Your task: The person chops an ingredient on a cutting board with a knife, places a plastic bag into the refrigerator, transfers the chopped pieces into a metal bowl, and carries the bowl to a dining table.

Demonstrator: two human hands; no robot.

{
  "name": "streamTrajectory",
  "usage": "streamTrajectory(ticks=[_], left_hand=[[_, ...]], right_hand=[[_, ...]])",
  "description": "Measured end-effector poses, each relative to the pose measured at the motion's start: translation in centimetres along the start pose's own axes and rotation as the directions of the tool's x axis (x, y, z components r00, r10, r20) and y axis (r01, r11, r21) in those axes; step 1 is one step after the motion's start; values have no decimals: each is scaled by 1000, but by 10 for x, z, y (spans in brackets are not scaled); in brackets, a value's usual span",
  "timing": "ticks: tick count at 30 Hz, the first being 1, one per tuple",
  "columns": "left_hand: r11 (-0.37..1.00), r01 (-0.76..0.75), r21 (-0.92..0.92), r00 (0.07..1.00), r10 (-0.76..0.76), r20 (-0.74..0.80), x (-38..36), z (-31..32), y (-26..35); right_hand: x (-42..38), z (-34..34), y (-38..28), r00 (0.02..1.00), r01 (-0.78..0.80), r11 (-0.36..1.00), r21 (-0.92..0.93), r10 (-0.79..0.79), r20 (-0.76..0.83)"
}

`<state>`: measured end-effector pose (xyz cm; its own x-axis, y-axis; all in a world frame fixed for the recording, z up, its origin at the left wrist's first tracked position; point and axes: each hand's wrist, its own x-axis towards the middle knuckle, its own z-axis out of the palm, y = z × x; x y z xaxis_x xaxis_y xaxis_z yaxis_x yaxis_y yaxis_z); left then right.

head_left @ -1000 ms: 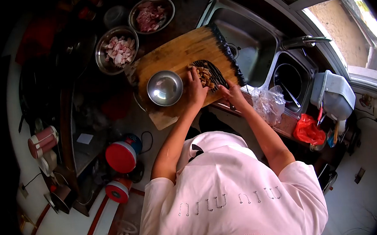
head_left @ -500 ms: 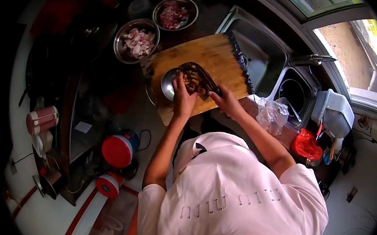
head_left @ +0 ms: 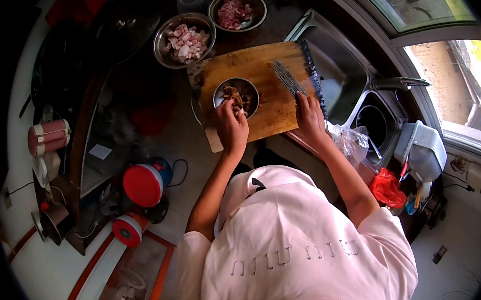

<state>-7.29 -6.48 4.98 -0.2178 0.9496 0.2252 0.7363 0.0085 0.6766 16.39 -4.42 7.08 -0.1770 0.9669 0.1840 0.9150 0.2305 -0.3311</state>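
On the wooden cutting board (head_left: pixel 277 122) stands a small metal bowl (head_left: pixel 255 105) with brown chopped pieces (head_left: pixel 239 96) in it. My left hand (head_left: pixel 232 131) reaches over the bowl's near left rim, fingers curled and fingertips by the pieces. Whether it grips the rim or some pieces is hidden. In my right hand (head_left: pixel 311 117) is a kitchen knife (head_left: pixel 288 77), its broad dark blade pointing away from me over the right part of the board. A few small bits lie on the wood near the bowl.
Behind the board are two metal bowls of raw meat, one paler (head_left: pixel 187 41) and one redder (head_left: pixel 235 12). A steel sink (head_left: pixel 328 49) with a faucet (head_left: pixel 400 82) adjoins the board on the right. A clear plastic bag (head_left: pixel 350 142) and a red bag (head_left: pixel 387 187) lie nearer me.
The chopped pieces have gone from the knife blade into the small bowl. My right hand has swung the knife away to the right, while my left hand stays by the bowl.
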Motion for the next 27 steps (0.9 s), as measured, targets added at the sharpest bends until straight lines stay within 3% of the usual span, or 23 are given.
streamTrajectory(ticks=[2, 5, 6, 7, 8, 9, 10, 11, 13, 14, 17, 18, 21, 22, 23, 27], left_hand=[[995, 85, 50, 986, -77, -145, -7, -2, 2], [949, 314, -33, 919, -313, -241, -12, 10, -16], [950, 311, 28, 913, -291, -285, -16, 24, -35], [860, 475, -186, 869, -491, -54, -13, 20, -38], [689, 641, -338, 766, -607, 214, -10, 15, -41], [458, 788, -411, 614, -623, 484, -7, 13, -42], [344, 722, -601, 664, -590, 460, -8, 23, -48], [317, 736, -598, 644, -599, 476, -12, 27, -57], [262, 761, -593, 606, -612, 508, -9, 17, -56], [251, 726, -640, 631, -614, 474, -11, 14, -55], [302, 728, -615, 631, -645, 431, -20, -1, -59], [315, 723, -615, 640, -639, 426, -22, -8, -58], [335, 722, -606, 652, -621, 434, -29, -24, -60], [354, 726, -590, 651, -631, 422, -31, -28, -57], [352, 727, -589, 651, -625, 431, -33, -29, -57], [349, 719, -601, 666, -595, 451, -43, -25, -62]], right_hand=[[-5, 21, 22, 999, 16, 996, -83, -13, 41], [-9, 40, 28, 999, 26, 979, -202, -16, 51], [-5, 33, 13, 999, 32, 970, -241, -28, 22], [-4, 31, 1, 999, 36, 959, -280, -39, -6], [-4, 41, 0, 998, 33, 985, -168, -22, 66], [3, 47, -8, 986, 27, 998, -61, -17, 164], [7, 50, -21, 988, 35, 998, 55, -42, 147], [12, 55, -34, 990, 43, 985, 169, -65, 125], [24, 78, -47, 979, 92, 979, 181, -122, 165], [24, 74, -55, 980, -8, 984, 181, -28, 195], [29, 106, -42, 963, 128, 984, 126, -154, 220], [29, 110, -39, 968, 179, 974, 140, -200, 153], [31, 117, -29, 985, 109, 985, 135, -125, 120], [35, 102, -34, 990, 38, 972, 234, -68, 121], [38, 88, -44, 999, 43, 948, 316, -48, 10], [39, 33, -92, 981, 194, 831, 521, -153, -122]])
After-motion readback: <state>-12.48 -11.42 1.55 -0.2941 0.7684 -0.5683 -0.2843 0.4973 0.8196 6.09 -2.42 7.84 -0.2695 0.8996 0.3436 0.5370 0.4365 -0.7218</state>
